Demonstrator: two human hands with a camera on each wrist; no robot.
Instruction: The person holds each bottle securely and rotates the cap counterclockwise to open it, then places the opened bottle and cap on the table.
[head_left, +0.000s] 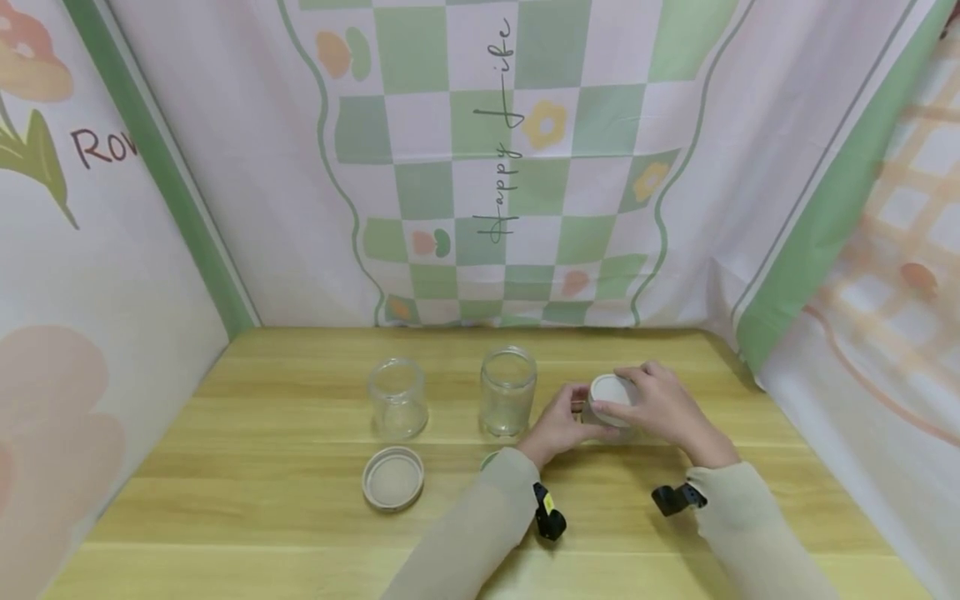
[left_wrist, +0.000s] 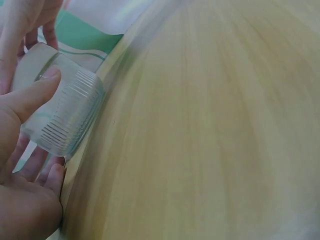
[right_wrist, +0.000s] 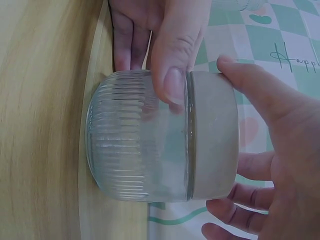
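A clear glass jar (right_wrist: 125, 135) with ribbed lower walls stands on the table at the right. On its mouth sits a pale, whitish lid (head_left: 611, 393). My left hand (head_left: 558, 427) holds the jar's glass body from the left, thumb across the near side. From the right, my right hand (head_left: 663, 407) grips the lid by its rim, thumb and fingers on opposite sides. In the right wrist view the lid lies level against the glass rim. Whether it is screwed tight I cannot tell.
Two lidless glass jars stand left of my hands: a taller jar (head_left: 508, 396) and a shorter jar (head_left: 397, 404). A beige lid (head_left: 393, 479) lies in front of the shorter one. My left sleeve mostly hides a greenish round edge (head_left: 489, 458). Fabric curtains (head_left: 300, 250) border the wooden table (head_left: 247, 467).
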